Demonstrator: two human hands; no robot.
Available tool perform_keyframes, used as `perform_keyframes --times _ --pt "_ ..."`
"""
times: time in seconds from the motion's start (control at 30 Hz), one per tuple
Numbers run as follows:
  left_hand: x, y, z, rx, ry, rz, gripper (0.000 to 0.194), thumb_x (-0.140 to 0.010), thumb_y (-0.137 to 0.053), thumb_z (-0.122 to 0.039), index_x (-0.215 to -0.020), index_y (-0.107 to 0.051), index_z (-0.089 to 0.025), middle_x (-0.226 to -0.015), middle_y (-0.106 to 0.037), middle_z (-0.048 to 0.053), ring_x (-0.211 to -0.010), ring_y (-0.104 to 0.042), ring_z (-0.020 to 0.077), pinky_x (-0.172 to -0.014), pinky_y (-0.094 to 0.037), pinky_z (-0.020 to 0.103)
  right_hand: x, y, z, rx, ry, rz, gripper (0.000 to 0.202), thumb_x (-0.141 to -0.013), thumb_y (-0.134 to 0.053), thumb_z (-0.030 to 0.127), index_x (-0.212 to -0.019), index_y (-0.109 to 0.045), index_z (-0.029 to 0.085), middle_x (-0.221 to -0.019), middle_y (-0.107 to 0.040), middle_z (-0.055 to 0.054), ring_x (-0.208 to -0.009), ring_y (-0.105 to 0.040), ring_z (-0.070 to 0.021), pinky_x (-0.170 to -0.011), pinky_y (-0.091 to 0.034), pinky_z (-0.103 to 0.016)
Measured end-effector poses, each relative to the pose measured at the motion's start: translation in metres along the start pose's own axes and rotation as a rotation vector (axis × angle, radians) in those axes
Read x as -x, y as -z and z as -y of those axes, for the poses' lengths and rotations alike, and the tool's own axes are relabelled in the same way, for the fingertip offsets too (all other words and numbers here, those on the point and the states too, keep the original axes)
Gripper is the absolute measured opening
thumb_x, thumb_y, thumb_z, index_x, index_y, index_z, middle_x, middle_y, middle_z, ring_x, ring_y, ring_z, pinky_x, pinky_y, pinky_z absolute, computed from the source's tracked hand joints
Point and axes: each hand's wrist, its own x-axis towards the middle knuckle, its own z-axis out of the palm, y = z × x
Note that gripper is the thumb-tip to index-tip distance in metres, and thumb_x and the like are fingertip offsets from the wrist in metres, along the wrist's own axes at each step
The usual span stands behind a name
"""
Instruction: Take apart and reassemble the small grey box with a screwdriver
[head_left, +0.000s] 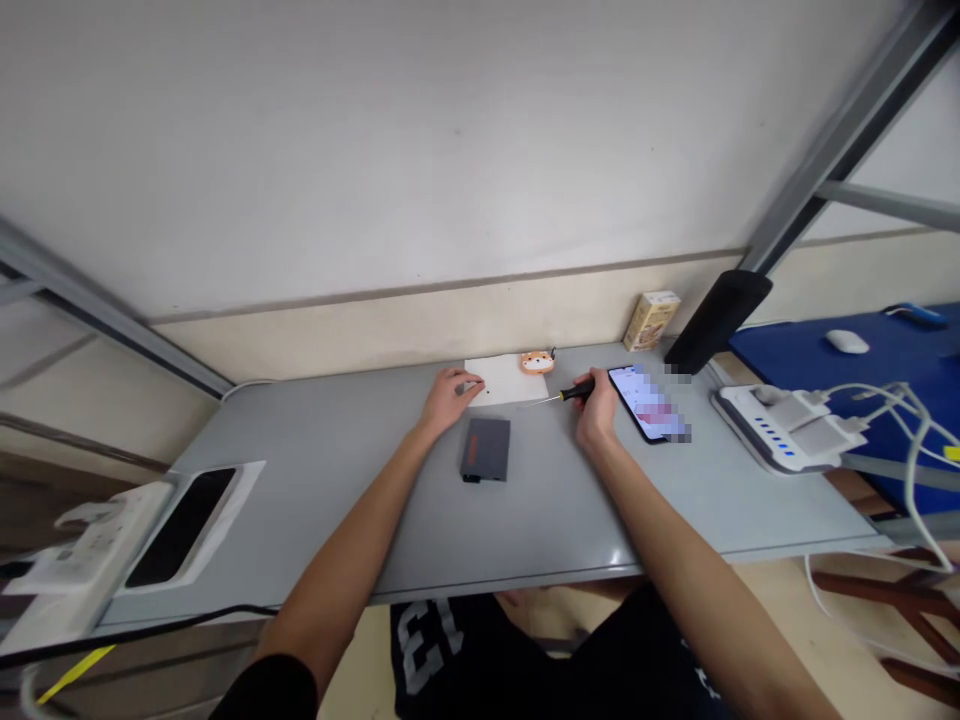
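My left hand (448, 398) rests at the left edge of a white sheet (506, 385), its fingers bent together near a tiny dark piece (487, 392); whether a small thing is between the fingertips cannot be made out. In my right hand (598, 408) is a screwdriver (576, 391) with a black and yellow handle, its thin shaft pointing left just past the sheet's lower right corner. A dark grey box (486, 449) with red lettering lies on the grey table (420, 530), nearer to me than the sheet. An orange and white animal-face case (537, 363) sits on the sheet's upper right.
A lit phone (642, 403) lies right of my right hand. Behind it stand a small carton (651, 321) and a black cylinder (718, 322). A power strip (780, 430) with chargers is at the right. Another phone (184, 525) lies at the left.
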Motion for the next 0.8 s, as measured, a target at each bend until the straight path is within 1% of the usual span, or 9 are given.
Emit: perform_keyframes --times 0.1,0.23,0.37,0.4,0.47,0.53,0.6,0.67,0.8 --pt "0.000 -0.006 0.005 -0.073 -0.052 0.030 0.016 -0.093 -0.070 -0.036 -0.097 -0.079 -0.024 -0.102 -0.068 0.005 -0.107 -0.061 0.0222 -0.105 -0.045 0.040 0.002 -0.002 0.001 0.001 -0.007 -0.006 0.029 -0.084 -0.056 0.040 -0.063 -0.058 0.019 -0.059 -0.054 0.002 -0.048 -0.043 -0.0095 -0.043 -0.032 -0.025" --pt "0.005 -0.007 0.005 -0.095 -0.095 0.047 0.018 -0.095 -0.067 -0.036 -0.101 -0.078 -0.024 -0.106 -0.067 0.006 -0.113 -0.059 0.0237 -0.108 -0.043 0.042 0.004 -0.004 0.002 0.014 -0.007 0.008 0.029 -0.084 -0.055 0.040 -0.064 -0.058 0.019 -0.058 -0.053 0.003 -0.047 -0.043 -0.0093 -0.043 -0.032 -0.025" --pt "0.020 0.009 -0.011 -0.060 -0.065 -0.031 0.021 -0.097 -0.062 -0.034 -0.111 -0.074 -0.024 -0.119 -0.064 0.007 -0.121 -0.056 0.0241 -0.115 -0.039 0.046 0.004 -0.003 0.004 -0.002 -0.026 0.003 0.025 -0.084 -0.056 0.040 -0.066 -0.055 0.021 -0.058 -0.052 0.004 -0.044 -0.042 -0.0092 -0.043 -0.032 -0.026" --pt "0.026 0.016 -0.017 -0.034 -0.055 -0.011 0.022 -0.098 -0.060 -0.035 -0.112 -0.073 -0.025 -0.121 -0.064 0.007 -0.122 -0.055 0.0243 -0.116 -0.039 0.046 0.004 -0.003 0.004 -0.014 -0.032 -0.003 0.024 -0.083 -0.056 0.039 -0.067 -0.054 0.021 -0.058 -0.053 0.005 -0.044 -0.042 -0.0090 -0.042 -0.032 -0.025" --pt "0.038 0.031 -0.029 0.074 -0.035 0.154 0.027 -0.098 -0.059 -0.040 -0.118 -0.071 -0.028 -0.128 -0.062 0.006 -0.121 -0.057 0.0241 -0.109 -0.046 0.044 0.003 -0.003 0.007 -0.032 -0.038 -0.010 0.023 -0.083 -0.056 0.038 -0.067 -0.054 0.021 -0.059 -0.054 0.004 -0.044 -0.041 -0.0085 -0.041 -0.031 -0.025" --pt "0.050 0.045 -0.039 0.192 0.008 0.455 0.036 -0.095 -0.063 -0.047 -0.128 -0.066 -0.032 -0.130 -0.061 0.005 -0.110 -0.063 0.0217 -0.100 -0.052 0.040 0.004 -0.003 0.010 -0.042 -0.029 -0.016 0.023 -0.082 -0.057 0.037 -0.067 -0.054 0.021 -0.061 -0.056 0.004 -0.045 -0.042 -0.0079 -0.040 -0.030 -0.024" --pt "0.058 0.053 -0.045 0.249 0.071 0.595 0.049 -0.090 -0.070 -0.050 -0.136 -0.061 -0.035 -0.131 -0.058 0.006 -0.099 -0.066 0.0199 -0.093 -0.056 0.039 0.004 -0.003 0.013 -0.048 -0.009 -0.022 0.023 -0.080 -0.058 0.037 -0.066 -0.055 0.020 -0.063 -0.058 0.003 -0.048 -0.044 -0.0076 -0.040 -0.030 -0.023" --pt "0.062 0.052 -0.050 0.253 0.112 0.606 0.059 -0.085 -0.075 -0.050 -0.140 -0.058 -0.037 -0.133 -0.056 0.007 -0.098 -0.067 0.0207 -0.090 -0.058 0.039 0.005 -0.002 0.016 -0.032 0.024 -0.031 0.023 -0.080 -0.059 0.037 -0.065 -0.057 0.019 -0.064 -0.058 0.003 -0.049 -0.045 -0.0080 -0.041 -0.032 -0.023" --pt "0.063 0.039 -0.062 0.115 0.109 0.504 0.064 -0.085 -0.074 -0.056 -0.143 -0.055 -0.038 -0.133 -0.062 0.007 -0.113 -0.065 0.0275 -0.096 -0.054 0.042 0.009 0.000 0.021 0.095 0.149 -0.034 0.031 -0.083 -0.056 0.040 -0.061 -0.060 0.019 -0.059 -0.054 0.002 -0.048 -0.045 -0.0089 -0.044 -0.035 -0.024"
